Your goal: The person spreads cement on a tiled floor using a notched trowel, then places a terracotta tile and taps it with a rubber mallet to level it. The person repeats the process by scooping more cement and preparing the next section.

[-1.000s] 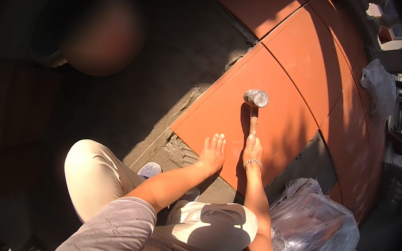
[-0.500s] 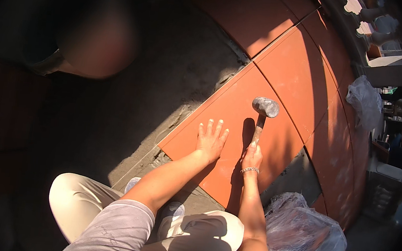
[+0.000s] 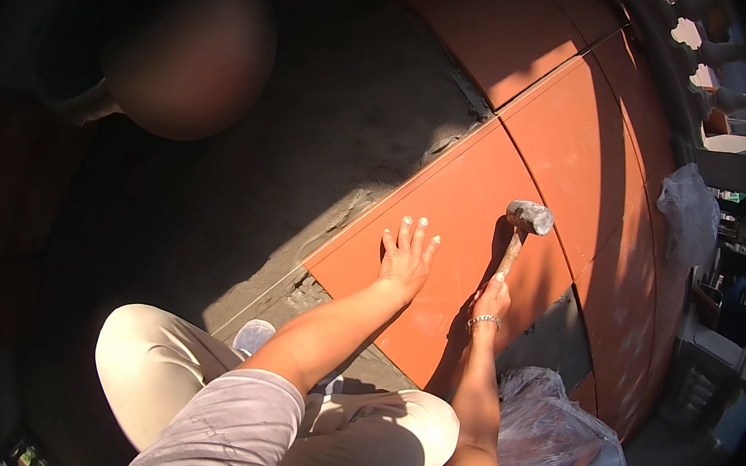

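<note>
Flat on an orange floor tile [image 3: 435,332] rests my left hand [image 3: 406,262], its fingers spread and holding nothing. To the right of it my right hand [image 3: 491,299] is wrapped round the handle of a mallet [image 3: 531,218], whose pale, mortar-smeared head points away from me. The mallet head is over the tile's right part, and its shadow falls on the tile just left of it. A thin string [image 3: 270,292] runs along the tile's left edge.
Grey mortar bed [image 3: 348,129] lies left of the tile, mostly in shade. More orange tiles [image 3: 576,146] adjoin at the far side and right. Plastic-wrapped stuff [image 3: 556,447] sits by my right forearm; a plastic bag [image 3: 683,213] lies far right. A blurred round shape fills the upper left.
The mallet has shifted right and a little nearer to me with my right hand. My left hand stays spread on the tile. The view has shifted slightly.
</note>
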### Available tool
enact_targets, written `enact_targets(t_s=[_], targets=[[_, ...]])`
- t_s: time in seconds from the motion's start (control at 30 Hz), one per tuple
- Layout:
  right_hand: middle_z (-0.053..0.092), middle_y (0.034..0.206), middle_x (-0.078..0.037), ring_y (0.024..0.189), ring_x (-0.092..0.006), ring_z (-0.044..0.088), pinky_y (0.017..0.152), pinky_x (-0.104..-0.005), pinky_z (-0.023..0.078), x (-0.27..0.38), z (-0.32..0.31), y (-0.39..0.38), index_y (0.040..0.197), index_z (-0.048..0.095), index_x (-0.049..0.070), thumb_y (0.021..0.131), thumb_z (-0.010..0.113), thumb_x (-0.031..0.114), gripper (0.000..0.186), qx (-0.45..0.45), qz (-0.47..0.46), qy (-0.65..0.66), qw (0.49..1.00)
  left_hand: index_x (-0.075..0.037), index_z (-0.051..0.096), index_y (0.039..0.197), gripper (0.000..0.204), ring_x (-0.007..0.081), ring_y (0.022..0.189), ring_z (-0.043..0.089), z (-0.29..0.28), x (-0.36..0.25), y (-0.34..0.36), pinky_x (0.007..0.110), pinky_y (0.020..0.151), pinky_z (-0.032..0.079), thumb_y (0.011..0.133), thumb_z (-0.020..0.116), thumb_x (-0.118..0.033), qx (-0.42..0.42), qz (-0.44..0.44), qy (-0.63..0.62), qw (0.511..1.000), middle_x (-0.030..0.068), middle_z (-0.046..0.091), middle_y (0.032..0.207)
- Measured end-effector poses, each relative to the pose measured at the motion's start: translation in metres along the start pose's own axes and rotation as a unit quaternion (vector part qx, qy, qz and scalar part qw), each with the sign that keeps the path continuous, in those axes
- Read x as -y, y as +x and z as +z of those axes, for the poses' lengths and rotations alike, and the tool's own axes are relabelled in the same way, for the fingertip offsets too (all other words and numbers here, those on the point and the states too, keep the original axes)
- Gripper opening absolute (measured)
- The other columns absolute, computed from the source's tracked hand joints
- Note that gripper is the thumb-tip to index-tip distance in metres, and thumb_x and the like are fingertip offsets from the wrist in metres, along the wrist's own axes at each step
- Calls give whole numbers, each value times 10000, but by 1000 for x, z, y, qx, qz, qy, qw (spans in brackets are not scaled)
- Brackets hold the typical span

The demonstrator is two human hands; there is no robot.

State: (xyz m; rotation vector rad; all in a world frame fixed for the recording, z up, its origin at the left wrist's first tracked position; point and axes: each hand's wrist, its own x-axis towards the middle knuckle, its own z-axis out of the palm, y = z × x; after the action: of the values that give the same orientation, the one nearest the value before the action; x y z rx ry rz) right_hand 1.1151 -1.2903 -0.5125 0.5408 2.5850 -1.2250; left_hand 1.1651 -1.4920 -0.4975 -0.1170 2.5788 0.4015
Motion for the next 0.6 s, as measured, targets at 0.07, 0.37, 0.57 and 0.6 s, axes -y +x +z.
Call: enact_targets(t_s=[0.07,0.37,0.57,0.6], targets=[[462,499,-16,353,-132,445,324,-302,357,1,-1,-3,743,470,83,1004,420,421,430,-4,-8,10,1000,-161,220,1543,721,467,1451,120,0,0,0,671,1070,237,913,564,-227,-10,0,-5,1000,228,90,1595],[458,508,-13,355,-128,443,325,-288,362,6,-13,-17,749,466,93,1006,416,416,416,35,57,-50,997,-149,266,1528,631,476,1437,165,3,-1,1,665,1051,274,948,507,-205,-40,5,3,999,239,127,1586],[473,521,-22,363,-133,451,330,-296,369,7,-12,-32,758,473,94,1004,413,400,398,47,58,-58,995,-148,280,1525,605,482,1427,192,5,-1,1,657,1034,302,961,489,-210,-40,5,10,999,237,145,1584],[463,515,-15,365,-118,442,332,-285,345,7,-11,-34,763,460,84,1003,439,424,417,27,64,-51,996,-148,280,1525,605,482,1426,194,5,-1,0,658,1032,304,960,490,-212,-35,7,15,999,236,146,1584]])
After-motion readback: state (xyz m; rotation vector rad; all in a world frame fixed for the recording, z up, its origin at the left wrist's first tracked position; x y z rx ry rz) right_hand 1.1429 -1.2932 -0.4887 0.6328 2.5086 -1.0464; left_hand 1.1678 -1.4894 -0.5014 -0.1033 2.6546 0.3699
